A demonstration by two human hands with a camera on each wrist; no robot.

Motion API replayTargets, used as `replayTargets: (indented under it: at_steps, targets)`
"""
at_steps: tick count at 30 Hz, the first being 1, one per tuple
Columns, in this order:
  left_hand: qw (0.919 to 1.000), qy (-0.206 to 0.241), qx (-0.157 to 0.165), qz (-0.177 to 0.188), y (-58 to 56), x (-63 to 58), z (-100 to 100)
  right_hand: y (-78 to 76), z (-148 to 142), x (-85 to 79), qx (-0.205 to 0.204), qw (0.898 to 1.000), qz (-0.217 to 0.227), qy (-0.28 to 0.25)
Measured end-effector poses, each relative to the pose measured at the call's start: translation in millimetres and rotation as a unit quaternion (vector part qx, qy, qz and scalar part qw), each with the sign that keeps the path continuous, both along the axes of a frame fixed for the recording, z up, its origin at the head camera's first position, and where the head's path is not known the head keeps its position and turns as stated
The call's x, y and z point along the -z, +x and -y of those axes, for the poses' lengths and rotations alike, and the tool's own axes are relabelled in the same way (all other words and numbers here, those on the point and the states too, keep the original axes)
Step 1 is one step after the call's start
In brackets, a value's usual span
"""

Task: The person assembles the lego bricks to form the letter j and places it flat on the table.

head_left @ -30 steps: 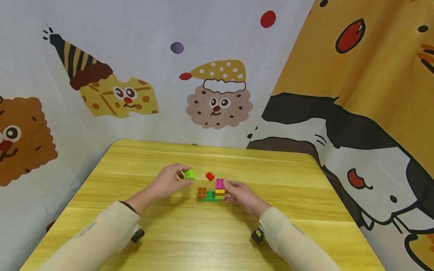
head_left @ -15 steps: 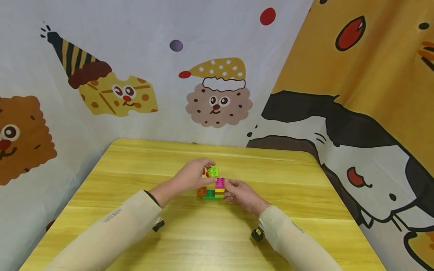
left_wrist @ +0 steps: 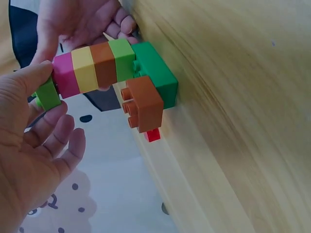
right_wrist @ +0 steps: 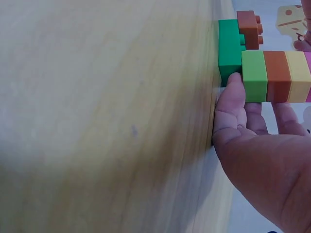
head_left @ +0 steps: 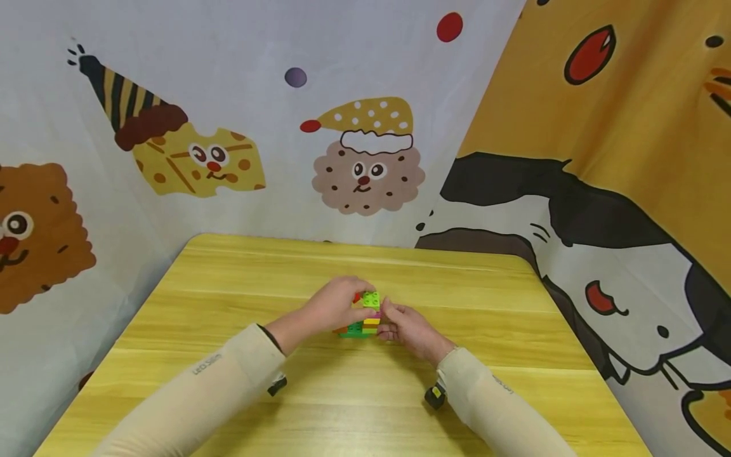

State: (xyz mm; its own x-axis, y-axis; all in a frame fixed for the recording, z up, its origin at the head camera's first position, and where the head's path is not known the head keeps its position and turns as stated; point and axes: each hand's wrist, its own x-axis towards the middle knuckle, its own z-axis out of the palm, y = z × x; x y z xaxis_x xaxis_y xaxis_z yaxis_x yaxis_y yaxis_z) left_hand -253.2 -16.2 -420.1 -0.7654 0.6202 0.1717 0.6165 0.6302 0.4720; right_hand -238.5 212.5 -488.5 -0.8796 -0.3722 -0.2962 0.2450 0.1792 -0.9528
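My left hand (head_left: 337, 304) pinches a light green toy brick (left_wrist: 47, 94) between thumb and fingers at the top of a brick stack. This brick meets the pink brick (left_wrist: 65, 75) at a slight tilt; whether their studs are joined is hidden. Below the pink come a yellow brick (left_wrist: 85, 70), a brown brick (left_wrist: 103, 64) and another light green brick (left_wrist: 122, 59), on a long dark green brick (left_wrist: 163, 80). An orange-brown brick (left_wrist: 148, 104) stands at the dark green brick's other end. From the right, my right hand (head_left: 411, 327) holds the stack, its fingers partly hidden behind it.
A red brick (left_wrist: 153, 135) lies on the wooden table (head_left: 354, 406) beyond the build, mostly covered by my left hand in the head view. Behind the table hangs a printed cloth (head_left: 240, 76) with cartoon figures.
My left hand has carried the light green brick right, over the red brick, and down onto the top of the stack. The right hand stays beside the stack, its thumb now slightly lifted.
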Motion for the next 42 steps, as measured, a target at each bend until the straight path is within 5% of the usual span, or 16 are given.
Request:
replayTargets:
  at_steps: [13, 42]
  targets:
    - [0.9997, 0.005, -0.016, -0.016, 5.2, 5.9, -6, -1.6, 3, -7.7, 0.011, 1.0, 0.017, 0.005]
    - [0.9998, -0.01, 0.007, -0.013, 6.6, 14.4, -3, 6.7, 19, -28.9, 0.024, 0.999, 0.027, 0.035]
